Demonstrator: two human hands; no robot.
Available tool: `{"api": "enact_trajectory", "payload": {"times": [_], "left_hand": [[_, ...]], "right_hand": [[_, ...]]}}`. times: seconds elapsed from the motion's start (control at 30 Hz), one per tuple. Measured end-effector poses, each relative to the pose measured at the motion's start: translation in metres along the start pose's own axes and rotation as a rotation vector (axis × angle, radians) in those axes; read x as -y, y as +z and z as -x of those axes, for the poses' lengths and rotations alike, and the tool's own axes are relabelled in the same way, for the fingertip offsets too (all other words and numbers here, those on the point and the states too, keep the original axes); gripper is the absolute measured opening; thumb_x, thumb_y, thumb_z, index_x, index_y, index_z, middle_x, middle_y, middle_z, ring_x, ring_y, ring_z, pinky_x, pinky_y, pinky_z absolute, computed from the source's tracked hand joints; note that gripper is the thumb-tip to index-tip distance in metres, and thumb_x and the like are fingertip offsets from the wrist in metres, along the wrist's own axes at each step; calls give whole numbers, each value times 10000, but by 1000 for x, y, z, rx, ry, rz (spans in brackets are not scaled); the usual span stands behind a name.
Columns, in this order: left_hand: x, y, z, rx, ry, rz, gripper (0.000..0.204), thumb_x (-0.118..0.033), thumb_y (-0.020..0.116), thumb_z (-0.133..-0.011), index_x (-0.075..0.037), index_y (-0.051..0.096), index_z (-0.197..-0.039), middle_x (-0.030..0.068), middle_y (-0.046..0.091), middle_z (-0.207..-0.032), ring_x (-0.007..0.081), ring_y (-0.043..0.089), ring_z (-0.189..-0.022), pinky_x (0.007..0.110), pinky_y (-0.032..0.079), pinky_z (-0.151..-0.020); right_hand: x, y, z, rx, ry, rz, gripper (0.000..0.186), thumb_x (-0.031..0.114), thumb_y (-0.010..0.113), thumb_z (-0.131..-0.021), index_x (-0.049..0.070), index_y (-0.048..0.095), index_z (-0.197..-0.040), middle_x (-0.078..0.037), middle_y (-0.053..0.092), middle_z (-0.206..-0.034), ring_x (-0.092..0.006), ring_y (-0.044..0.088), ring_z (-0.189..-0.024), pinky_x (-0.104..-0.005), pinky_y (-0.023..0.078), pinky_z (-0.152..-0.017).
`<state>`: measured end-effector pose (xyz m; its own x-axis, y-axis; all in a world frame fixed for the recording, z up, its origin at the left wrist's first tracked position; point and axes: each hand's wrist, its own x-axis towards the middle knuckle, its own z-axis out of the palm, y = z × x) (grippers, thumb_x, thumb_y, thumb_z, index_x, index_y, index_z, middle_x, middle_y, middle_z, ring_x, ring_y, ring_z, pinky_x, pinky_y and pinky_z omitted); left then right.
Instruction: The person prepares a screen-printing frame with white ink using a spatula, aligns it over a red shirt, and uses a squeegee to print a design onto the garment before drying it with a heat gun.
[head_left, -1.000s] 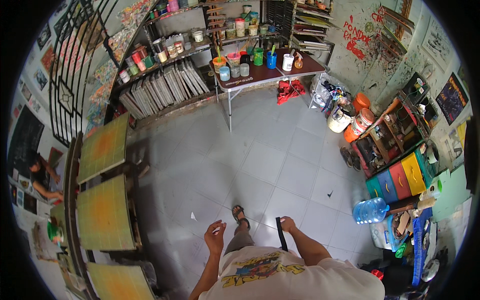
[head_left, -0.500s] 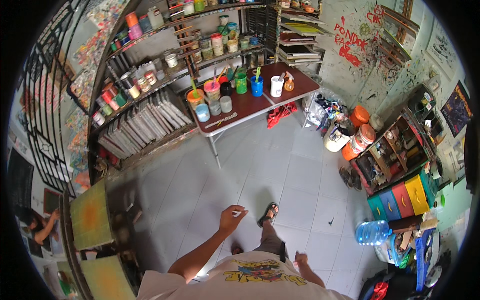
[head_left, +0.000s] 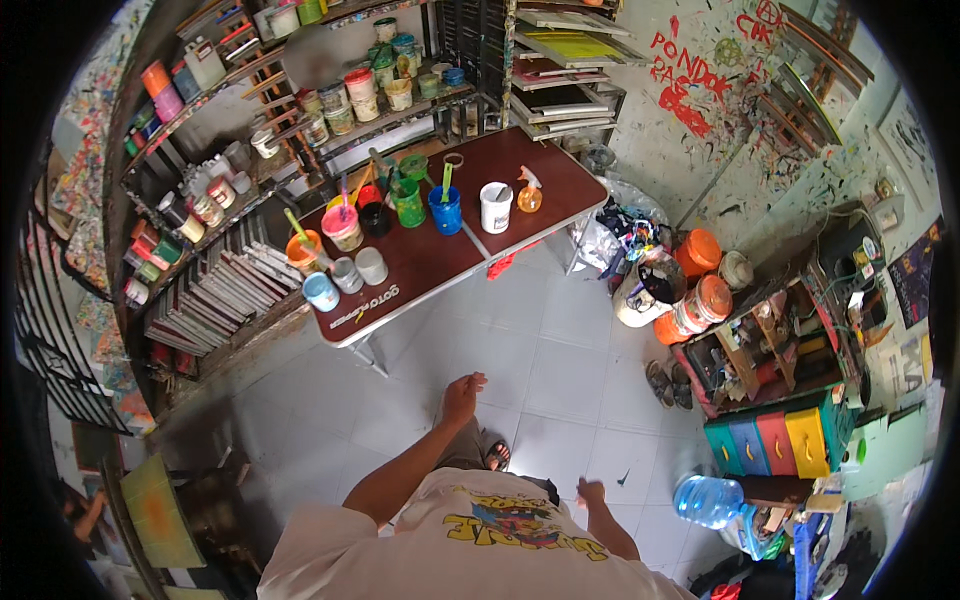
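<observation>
Both hands are empty above the grey tiled floor (head_left: 560,370): the right hand (head_left: 590,493) hangs low with loosely curled fingers, and the left hand (head_left: 462,395) reaches forward, fingers apart. Bare floor lies between it and the dark red folding desk (head_left: 420,260), which carries paint pots, among them a blue pot (head_left: 445,210) and a white tub (head_left: 495,206). Shelves of jars (head_left: 330,100) rise behind.

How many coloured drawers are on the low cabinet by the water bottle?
4 in a row, left to right in the picture: teal drawer, blue drawer, red drawer, yellow drawer. Others may be hidden.
</observation>
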<state>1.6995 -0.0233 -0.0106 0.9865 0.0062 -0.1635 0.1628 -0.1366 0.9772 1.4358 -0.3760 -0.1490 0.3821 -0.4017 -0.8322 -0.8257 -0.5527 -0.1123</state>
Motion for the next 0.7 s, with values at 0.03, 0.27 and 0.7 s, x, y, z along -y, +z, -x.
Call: {"api": "enact_trajectory", "payload": {"times": [0.03, 0.27, 0.7], "left_hand": [[-13, 30, -33, 43, 10, -12, 361, -332, 604, -1027, -5, 745, -1092, 121, 777, -969, 206, 739, -867, 354, 570, -793], [-6, 54, -214, -17, -379, 221, 432, -403, 514, -1053, -49, 658, -1255, 114, 748, -1078, 248, 728, -923, 389, 574, -754], [-21, 113, -502, 34, -1085, 1345, 890, -766, 342, -969, -60, 425, -1505, 183, 455, -1519, 334, 454, -1378, 502, 342, -1183]], "right_hand": [[-14, -21, -52, -421, -136, 88, 659, 566, 520, -977, -13, 712, -726, -221, 747, -852, -377, 739, -782, -488, 578, -783], [363, -247, 31, -906, -840, -121, 341, 340, 647, -979, 2, 677, -1021, -211, 673, -1021, -412, 655, -964, -487, 526, -858], [708, -336, 1, -1003, -1104, 716, 346, 161, 646, -847, -4, 694, -1147, -172, 602, -1176, -335, 601, -1136, -442, 550, -871]]}}
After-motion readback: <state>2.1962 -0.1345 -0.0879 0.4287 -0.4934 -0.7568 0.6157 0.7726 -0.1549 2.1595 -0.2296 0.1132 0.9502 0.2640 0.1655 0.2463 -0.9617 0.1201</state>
